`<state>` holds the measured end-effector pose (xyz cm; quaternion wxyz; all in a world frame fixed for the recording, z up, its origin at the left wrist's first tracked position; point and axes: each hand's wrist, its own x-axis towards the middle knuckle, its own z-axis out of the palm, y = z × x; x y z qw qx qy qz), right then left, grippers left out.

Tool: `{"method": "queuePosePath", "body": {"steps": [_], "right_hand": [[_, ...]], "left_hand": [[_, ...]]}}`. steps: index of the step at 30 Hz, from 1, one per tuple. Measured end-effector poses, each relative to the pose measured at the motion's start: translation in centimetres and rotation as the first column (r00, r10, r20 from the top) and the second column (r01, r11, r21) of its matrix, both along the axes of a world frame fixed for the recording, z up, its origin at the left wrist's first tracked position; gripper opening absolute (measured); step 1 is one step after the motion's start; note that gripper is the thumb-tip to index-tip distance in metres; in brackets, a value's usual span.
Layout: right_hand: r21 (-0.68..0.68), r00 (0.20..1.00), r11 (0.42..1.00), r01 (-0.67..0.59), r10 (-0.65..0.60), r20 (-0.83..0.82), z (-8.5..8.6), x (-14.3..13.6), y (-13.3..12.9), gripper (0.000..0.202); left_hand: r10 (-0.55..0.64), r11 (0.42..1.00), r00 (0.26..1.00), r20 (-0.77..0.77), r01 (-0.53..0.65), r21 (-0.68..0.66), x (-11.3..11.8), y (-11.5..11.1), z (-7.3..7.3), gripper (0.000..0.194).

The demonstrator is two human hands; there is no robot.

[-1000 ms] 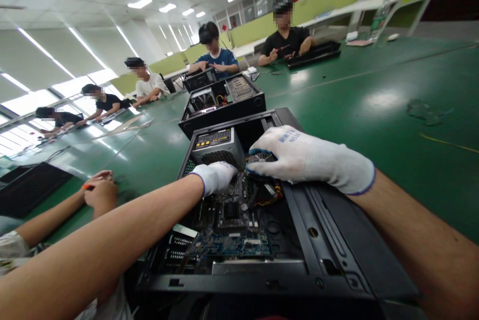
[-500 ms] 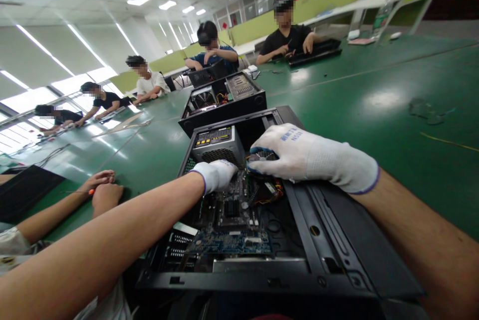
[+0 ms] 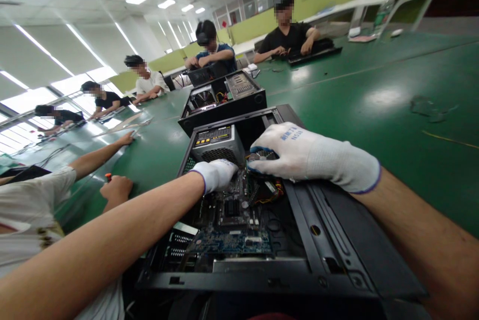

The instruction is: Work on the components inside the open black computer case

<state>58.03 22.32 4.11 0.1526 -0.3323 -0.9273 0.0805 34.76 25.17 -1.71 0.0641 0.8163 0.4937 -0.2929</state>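
I've R hand (image 3: 286,153) approx. half-curled, grasping the finned cooler (image 3: 264,156); L hand (image 3: 219,175) is at the mobo (image 3: 243,215) beside the PSU (image 3: 215,143), can't tell its grip. All in the open PC case (image 3: 224,280) on the counter (image 3: 374,105), w/ 2nd case (image 3: 235,110) beyond.

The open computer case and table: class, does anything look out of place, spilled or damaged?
A yellow strand and a dark tangle lie on the green table right of the case, apart from it, like stray scraps. Nothing inside looks clearly damaged, though left hand and right hand hide part.
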Motion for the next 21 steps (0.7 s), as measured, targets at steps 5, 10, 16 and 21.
{"method": "queuePosePath", "body": {"steps": [5, 10, 16, 21], "right_hand": [[0.003, 1.0, 1.0, 0.009, -0.009, 0.006, 0.0, 0.0, 0.0, 0.042], [0.028, 1.0, 1.0, 0.004, -0.004, -0.006, -0.2, 0.0, 0.1, 0.043], [0.025, 1.0, 1.0, 0.01, -0.01, 0.012, 0.0, 0.0, -0.1, 0.041], [0.035, 1.0, 0.999, 0.009, -0.01, 0.025, 0.1, -0.1, -0.2, 0.044]], "left_hand": [[-0.001, 1.0, 1.0, -0.004, 0.001, 0.007, 0.0, 0.1, -0.1, 0.043], [-0.001, 1.0, 1.0, -0.027, 0.001, 0.006, 0.4, -0.1, 0.1, 0.047], [-0.011, 1.0, 0.998, -0.066, 0.009, -0.017, 1.1, -0.4, 0.7, 0.044], [-0.018, 1.0, 0.997, -0.07, 0.016, -0.027, 0.9, -0.4, 0.6, 0.051]]}}
